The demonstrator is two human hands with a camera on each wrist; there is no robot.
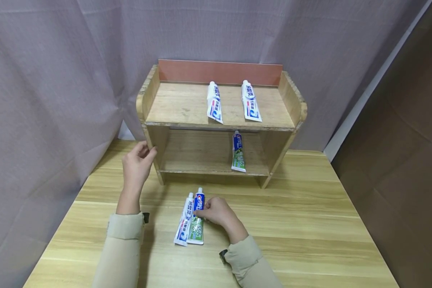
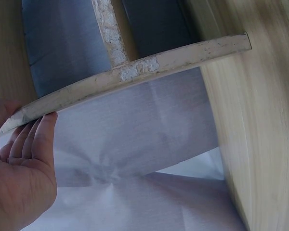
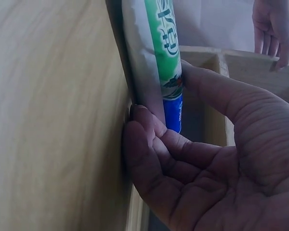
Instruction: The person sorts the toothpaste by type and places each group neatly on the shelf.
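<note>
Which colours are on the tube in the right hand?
Tube: blue, green and white, clearest in the head view.

The head camera looks forward, down onto the shelf [image 1: 181, 106]. Close in, the left wrist's faces its side panel [image 2: 180, 56], the right's a tube [image 3: 167, 65]; both catch that shelf.

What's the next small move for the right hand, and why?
Probably lift the blue-and-green tube off the table: the right hand grips its side, and a matching tube lies on the lower shelf.
</note>
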